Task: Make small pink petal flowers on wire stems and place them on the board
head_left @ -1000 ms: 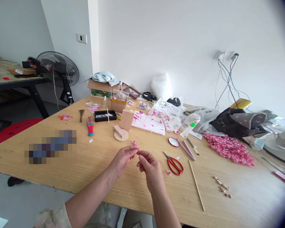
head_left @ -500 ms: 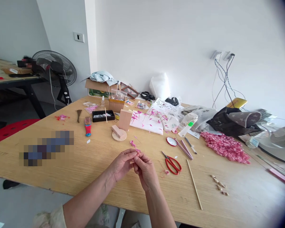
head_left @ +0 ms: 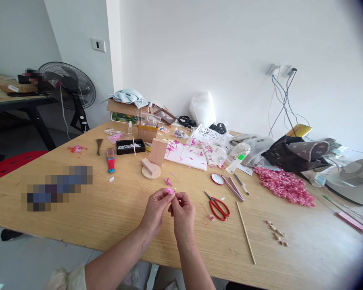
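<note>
My left hand (head_left: 156,205) is closed in a pinch over the table, with a small pink flower-like piece (head_left: 170,191) at its fingertips. Against it, my right hand (head_left: 183,206) is closed too, thumb and fingers pressed together; what lies between them is mostly hidden. A tiny pale tip (head_left: 175,189) shows where the two hands meet. Just beyond the fingers, a loose curled pink strip (head_left: 168,182) lies on the wood. Right of my hands are red-handled scissors (head_left: 218,208), their blades pointing away to the left, and a small spool with reddish thread (head_left: 211,217).
A round wooden base with blocks (head_left: 151,170) stands ahead, near a white cloth with pink flowers (head_left: 186,156). Rightward lie a thin wooden stick (head_left: 246,233), tweezers (head_left: 233,188), a pink bead-like heap (head_left: 282,186) and small beige pieces (head_left: 276,233). A red-blue brush (head_left: 110,160) is left.
The pink piece has turned upward and shows more fully above my left fingertips. My right hand has tilted more upright beside it. The view has shifted slightly.
</note>
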{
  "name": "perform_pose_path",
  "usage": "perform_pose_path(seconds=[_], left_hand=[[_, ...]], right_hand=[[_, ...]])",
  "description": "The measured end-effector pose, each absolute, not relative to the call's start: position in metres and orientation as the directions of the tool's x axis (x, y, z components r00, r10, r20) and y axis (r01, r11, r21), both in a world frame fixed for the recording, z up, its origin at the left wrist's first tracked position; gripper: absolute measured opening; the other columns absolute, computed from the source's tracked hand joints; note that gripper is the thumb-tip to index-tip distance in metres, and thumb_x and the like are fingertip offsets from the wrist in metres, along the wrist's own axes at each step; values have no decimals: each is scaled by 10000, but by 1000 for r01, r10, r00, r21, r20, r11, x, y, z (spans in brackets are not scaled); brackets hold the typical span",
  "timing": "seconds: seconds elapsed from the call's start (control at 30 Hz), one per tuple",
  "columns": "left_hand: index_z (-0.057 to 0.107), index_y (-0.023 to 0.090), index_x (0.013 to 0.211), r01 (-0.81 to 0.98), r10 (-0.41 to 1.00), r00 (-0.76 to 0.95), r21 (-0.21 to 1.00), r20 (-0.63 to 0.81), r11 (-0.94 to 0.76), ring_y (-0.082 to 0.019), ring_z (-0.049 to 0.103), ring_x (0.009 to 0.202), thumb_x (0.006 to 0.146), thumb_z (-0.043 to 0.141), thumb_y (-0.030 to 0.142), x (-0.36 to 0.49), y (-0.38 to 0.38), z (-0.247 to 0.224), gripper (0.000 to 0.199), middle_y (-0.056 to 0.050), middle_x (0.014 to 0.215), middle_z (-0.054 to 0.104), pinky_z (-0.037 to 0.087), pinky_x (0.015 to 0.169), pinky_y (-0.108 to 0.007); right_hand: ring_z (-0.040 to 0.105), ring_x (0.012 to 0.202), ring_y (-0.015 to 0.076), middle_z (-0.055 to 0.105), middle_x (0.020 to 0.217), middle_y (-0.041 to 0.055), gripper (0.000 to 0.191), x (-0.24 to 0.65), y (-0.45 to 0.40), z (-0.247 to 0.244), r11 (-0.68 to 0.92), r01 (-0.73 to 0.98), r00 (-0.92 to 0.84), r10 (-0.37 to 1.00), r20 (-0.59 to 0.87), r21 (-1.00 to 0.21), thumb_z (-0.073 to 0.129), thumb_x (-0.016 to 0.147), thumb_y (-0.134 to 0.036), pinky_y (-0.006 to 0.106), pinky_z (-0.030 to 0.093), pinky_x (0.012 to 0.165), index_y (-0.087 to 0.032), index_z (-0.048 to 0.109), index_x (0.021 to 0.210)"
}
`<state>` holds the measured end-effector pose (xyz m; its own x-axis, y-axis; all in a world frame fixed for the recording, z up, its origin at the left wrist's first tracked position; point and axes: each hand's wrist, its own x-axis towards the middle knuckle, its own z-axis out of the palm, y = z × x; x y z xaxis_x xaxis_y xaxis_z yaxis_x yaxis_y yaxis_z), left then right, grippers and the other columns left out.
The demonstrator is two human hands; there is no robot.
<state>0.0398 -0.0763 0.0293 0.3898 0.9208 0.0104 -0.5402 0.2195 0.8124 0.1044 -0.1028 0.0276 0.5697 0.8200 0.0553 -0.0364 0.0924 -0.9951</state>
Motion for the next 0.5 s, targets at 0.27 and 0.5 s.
perform_pose_path(seconds=[0.27, 0.5], left_hand=[[572, 127, 614, -508, 947, 320, 841, -19, 189, -70, 392, 558, 649, 647, 270, 39, -70, 26, 164, 44, 572, 466, 308, 498, -182], [639, 115, 662, -489, 932, 362, 847, -22, 209, -99, 468, 621, 649, 646, 275, 35, -68, 23, 160, 11, 614, 543, 372, 580, -210]], right_hand=[[418, 399, 68, 471, 480, -56, 170, 103, -102, 25, 60, 131, 562, 818, 123, -990, 527, 713, -298, 183, 328, 403, -173, 518, 598], [435, 393, 69, 532, 506, -42, 150, 107, -103, 23, 43, 150, 530, 840, 117, -988, 526, 699, -296, 175, 338, 391, -171, 582, 640]])
